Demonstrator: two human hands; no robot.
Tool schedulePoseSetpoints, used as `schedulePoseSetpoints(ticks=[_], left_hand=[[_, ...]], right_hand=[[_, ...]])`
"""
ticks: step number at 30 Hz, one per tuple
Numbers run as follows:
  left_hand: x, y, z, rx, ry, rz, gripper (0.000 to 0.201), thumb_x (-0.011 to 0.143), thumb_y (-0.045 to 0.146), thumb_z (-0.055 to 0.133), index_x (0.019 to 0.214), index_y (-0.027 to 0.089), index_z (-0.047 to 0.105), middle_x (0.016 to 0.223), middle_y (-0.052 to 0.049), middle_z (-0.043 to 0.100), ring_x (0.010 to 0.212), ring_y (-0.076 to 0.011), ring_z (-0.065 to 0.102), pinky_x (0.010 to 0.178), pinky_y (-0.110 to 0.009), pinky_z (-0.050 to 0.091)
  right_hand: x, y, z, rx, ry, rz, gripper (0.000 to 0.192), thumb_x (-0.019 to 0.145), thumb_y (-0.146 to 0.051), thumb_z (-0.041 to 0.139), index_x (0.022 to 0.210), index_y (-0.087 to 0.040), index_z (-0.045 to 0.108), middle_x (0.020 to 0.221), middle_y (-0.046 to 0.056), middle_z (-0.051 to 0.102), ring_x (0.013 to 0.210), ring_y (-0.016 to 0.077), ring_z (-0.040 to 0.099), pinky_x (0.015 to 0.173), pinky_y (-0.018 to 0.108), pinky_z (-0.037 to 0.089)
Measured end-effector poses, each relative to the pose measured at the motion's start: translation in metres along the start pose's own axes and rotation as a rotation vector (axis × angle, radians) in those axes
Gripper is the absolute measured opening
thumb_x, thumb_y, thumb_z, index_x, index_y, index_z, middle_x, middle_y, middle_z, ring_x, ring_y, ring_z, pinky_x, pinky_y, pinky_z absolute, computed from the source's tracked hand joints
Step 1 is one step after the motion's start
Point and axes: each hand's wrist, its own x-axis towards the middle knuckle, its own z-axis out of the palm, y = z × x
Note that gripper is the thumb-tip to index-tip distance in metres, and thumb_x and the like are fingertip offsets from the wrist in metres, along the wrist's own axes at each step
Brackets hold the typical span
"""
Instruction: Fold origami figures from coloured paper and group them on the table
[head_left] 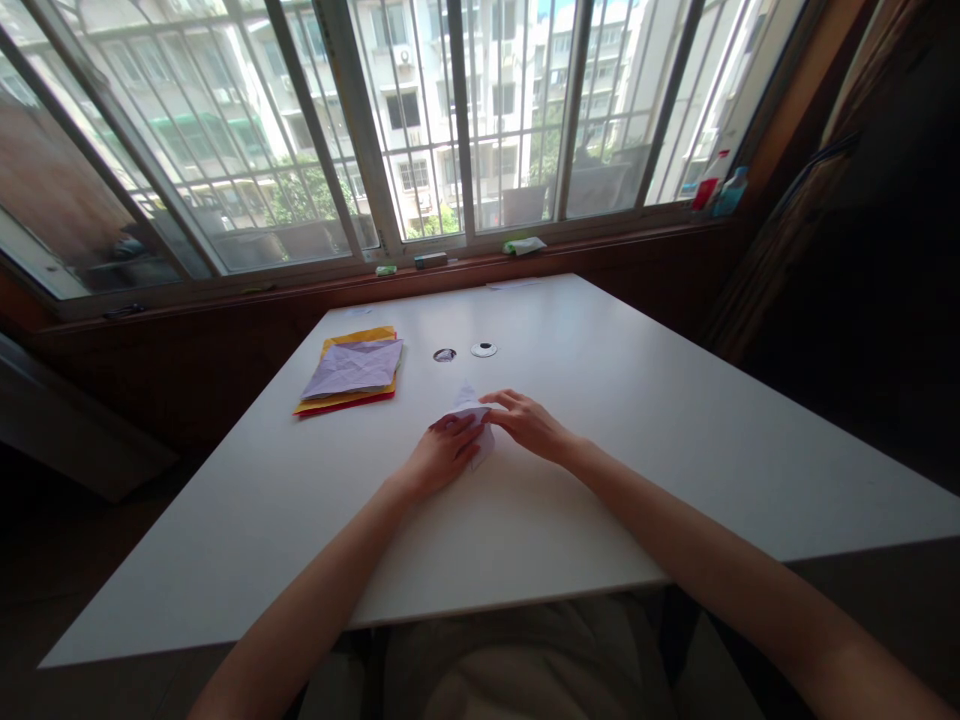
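- Head view shows a person seated at a white desk, both bare forearms reaching forward to a small piece of pale paper near the middle of the desk.
- Left hand lies palm down on the near left part of the paper, fingers loosely curled and pressing on it rather than gripping.
- Right hand rests on the right edge of the paper, fingers stretched flat toward the left; thumb and fingertips touch the sheet, but whether they pinch a flap cannot be told.
- Paper already looks folded into a small pointed shape, its tip aimed away from the person, so the step in hand seems to be flattening or creasing a fold.
- Judging by the pose, the next move calls for one hand to pin the sheet steady while the other runs along the crease, keeping the edges lined up.
- Stack of coloured sheets lies to the left, well apart from the hands: a crumpled lilac sheet on top, yellow and red ones beneath.
- Two small round things sit just beyond the paper, too small to identify.
- Window with bars runs behind the desk; small items lie on its sill, and bottles stand at the far right.
- Nothing stands between the hands and the paper.
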Motion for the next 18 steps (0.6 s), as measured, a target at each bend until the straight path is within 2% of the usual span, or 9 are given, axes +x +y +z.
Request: schedulePoseSetpoints(ticks=[10,18], left_hand=[[0.0,0.006,-0.004,-0.131,-0.078,0.045,0.035,0.084,0.03,0.04,0.117,0.021,0.049,0.121,-0.005,0.051,0.114,-0.0206,0.042,0.099,-0.038,0.032],[0.0,0.015,-0.015,-0.231,-0.066,-0.018,0.031,0.083,0.036,0.041,0.106,0.019,0.052,0.109,-0.006,0.057,0.101,-0.0199,0.052,0.09,-0.033,0.04]], right_hand=[[0.002,-0.008,0.002,-0.032,0.018,-0.025,0.019,0.083,-0.011,0.042,0.091,-0.019,0.058,0.104,0.007,0.057,0.093,0.0181,0.051,0.076,0.033,0.047],[0.0,-0.009,0.006,-0.017,0.048,0.05,0.018,0.083,-0.01,0.043,0.084,-0.02,0.058,0.098,0.006,0.058,0.09,0.0171,0.051,0.074,0.03,0.045]])
